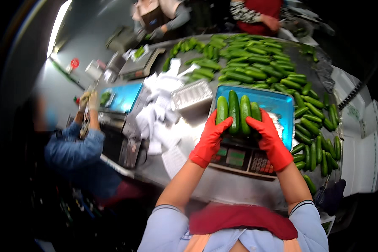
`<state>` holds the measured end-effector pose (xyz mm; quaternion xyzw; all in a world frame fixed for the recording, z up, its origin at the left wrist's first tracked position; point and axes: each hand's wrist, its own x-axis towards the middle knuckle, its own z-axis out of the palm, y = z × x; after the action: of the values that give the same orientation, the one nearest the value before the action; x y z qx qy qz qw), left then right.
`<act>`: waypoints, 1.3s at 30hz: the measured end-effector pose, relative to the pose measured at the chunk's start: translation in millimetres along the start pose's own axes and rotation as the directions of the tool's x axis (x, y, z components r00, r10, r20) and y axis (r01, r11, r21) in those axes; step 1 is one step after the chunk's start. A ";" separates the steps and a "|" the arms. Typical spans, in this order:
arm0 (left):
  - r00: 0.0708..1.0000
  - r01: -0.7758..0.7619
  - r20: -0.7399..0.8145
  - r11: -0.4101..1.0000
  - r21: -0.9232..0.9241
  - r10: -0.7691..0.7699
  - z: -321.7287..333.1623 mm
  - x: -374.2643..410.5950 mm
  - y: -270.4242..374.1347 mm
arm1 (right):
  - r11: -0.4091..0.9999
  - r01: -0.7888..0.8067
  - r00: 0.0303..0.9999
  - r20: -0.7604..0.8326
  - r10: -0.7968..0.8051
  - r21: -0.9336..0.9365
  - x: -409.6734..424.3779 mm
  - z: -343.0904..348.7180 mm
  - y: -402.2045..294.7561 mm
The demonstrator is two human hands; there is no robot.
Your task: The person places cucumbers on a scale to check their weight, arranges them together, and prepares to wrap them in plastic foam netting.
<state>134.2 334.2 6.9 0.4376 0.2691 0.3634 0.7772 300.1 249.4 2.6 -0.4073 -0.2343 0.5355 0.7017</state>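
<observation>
My left hand point(210, 137) and my right hand point(271, 140), both in red rubber gloves, clasp a row of several green cucumbers point(234, 108) from either side. The cucumbers stand side by side, pointing away from me, over the blue pan point(285, 104) of a digital weighing scale point(236, 157). Whether their lower ends touch the pan is hidden by my gloves. Something shiny and clear point(275, 123) lies on the pan beside my right hand. The scale's lit display and keypad face me.
A large heap of cucumbers point(255, 67) spreads behind and right of the scale. Clear plastic trays point(192, 94) and crumpled white paper point(157, 116) lie to its left. Another blue-topped scale point(123, 96) stands near a co-worker's gloved hands point(89, 100). White boxes point(359, 160) edge the table's right side.
</observation>
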 end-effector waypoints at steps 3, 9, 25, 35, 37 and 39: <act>0.984 0.165 -0.071 0.986 -0.011 -0.166 -12.5 -69.6 24.6 | 0.990 -0.115 0.982 0.142 0.126 -0.080 -40.6 34.7 -1.0; 0.926 0.005 -0.377 0.999 0.036 0.009 -91.8 -185.2 -10.5 | 0.913 -0.370 0.913 0.116 0.392 -0.174 -86.9 76.3 119.1; 0.902 0.160 -0.397 0.720 0.675 0.172 -225.0 -185.0 -48.1 | 0.778 -0.242 0.898 0.171 0.406 -0.580 -37.1 120.7 218.6; 0.921 0.197 -0.389 0.827 0.526 0.028 -204.1 -182.6 -9.0 | 0.793 -0.381 0.869 0.108 0.483 -0.475 -37.2 117.2 199.7; 0.929 0.203 -0.357 0.662 0.721 0.103 -204.2 -184.6 -11.6 | 0.786 -0.392 0.863 0.104 0.494 -0.479 -37.2 121.9 195.8; 0.937 0.228 -0.327 0.496 0.838 0.121 -210.7 -185.1 -19.7 | 0.773 -0.401 0.864 0.078 0.498 -0.491 -37.0 124.2 198.3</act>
<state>-123.9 281.1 -91.3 0.6881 0.5593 0.2247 0.4039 82.2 273.1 -87.1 -0.5485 -0.3195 0.6560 0.4083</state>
